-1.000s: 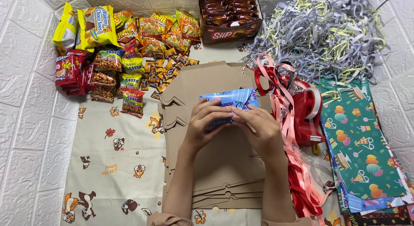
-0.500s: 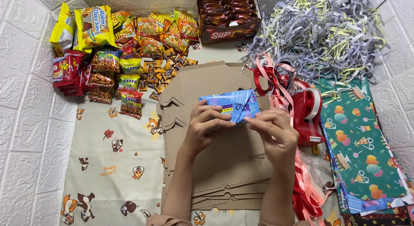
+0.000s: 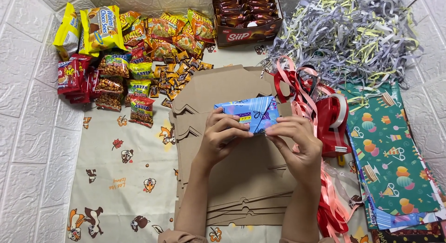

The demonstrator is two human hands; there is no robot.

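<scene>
Since a moment ago our right hand (image 3: 297,141) has slid a bit lower on the blue wrapped parcel (image 3: 248,114), and the parcel has tipped more flat; our left hand (image 3: 223,137) is closed on its left end, fingers on top and thumb under, so it stays put; the right hand pinches the lower right corner (maybe pressing a fold down). The parcel sits in the middle of the frame, above the brown cardboard stack (image 3: 232,178); snack packets (image 3: 125,62) lie at the upper left; the red tape dispenser (image 3: 334,120) waits just right of our hands, close to grab.
</scene>
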